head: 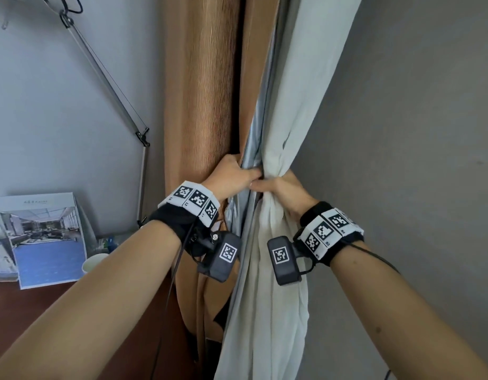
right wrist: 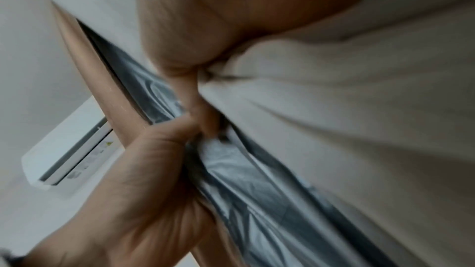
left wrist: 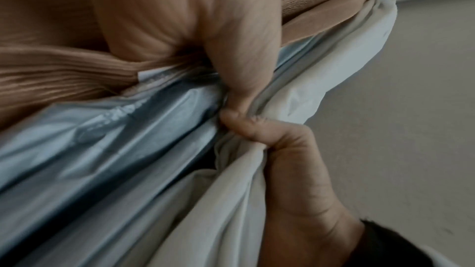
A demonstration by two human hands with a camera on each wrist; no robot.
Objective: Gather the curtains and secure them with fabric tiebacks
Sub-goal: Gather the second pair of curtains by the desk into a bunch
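A brown ribbed curtain (head: 204, 91) hangs in the middle, with a grey-blue lining (head: 251, 154) and a pale white curtain (head: 306, 91) to its right. All are bunched to a narrow waist at mid height. My left hand (head: 234, 176) grips the brown curtain and lining from the left, its fingers hidden in the folds. My right hand (head: 284, 190) grips the white curtain from the right, thumb tip against the left thumb. The left wrist view shows the left hand (left wrist: 231, 48) above the right hand (left wrist: 295, 159). In the right wrist view, the right hand (right wrist: 185, 27) pinches the white cloth (right wrist: 334, 109).
A dark wooden desk (head: 45, 311) stands at the lower left with a leaning brochure (head: 45, 237) and a paper cup (head: 93, 263). A metal lamp arm (head: 108, 86) slants across the left wall. A plain grey wall (head: 415, 160) fills the right. An air conditioner (right wrist: 66, 159) hangs high up.
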